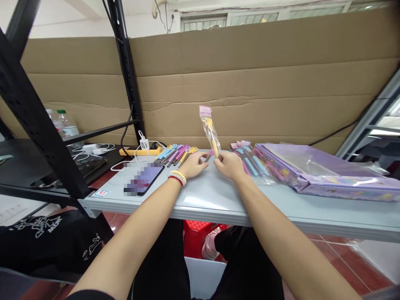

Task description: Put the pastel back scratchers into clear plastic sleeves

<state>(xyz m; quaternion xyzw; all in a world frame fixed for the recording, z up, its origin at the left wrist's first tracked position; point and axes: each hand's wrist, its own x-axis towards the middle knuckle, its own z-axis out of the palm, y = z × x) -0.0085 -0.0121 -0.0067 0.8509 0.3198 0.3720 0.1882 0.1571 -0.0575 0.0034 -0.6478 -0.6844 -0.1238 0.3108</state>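
My right hand (230, 165) is closed around the lower end of a yellow back scratcher (210, 125), held upright in a clear plastic sleeve with a pink header card. My left hand (192, 165) rests low over the table, thumb and fingers curved and apart. Just beyond its fingertips is a small pink-and-dark piece (209, 156), partly hidden between the hands. Left of it lies a row of unwrapped back scratchers (175, 154) in blue, purple, pink and yellow. Beside my right hand, bagged back scratchers (251, 160) lie in a pile.
A purple box (337, 189) with plastic film takes up the table's right side. To the left lie a phone (150, 178) and an orange power strip (140, 151) with white cables. A black shelf post (128, 62) and a cardboard wall (250, 79) stand behind.
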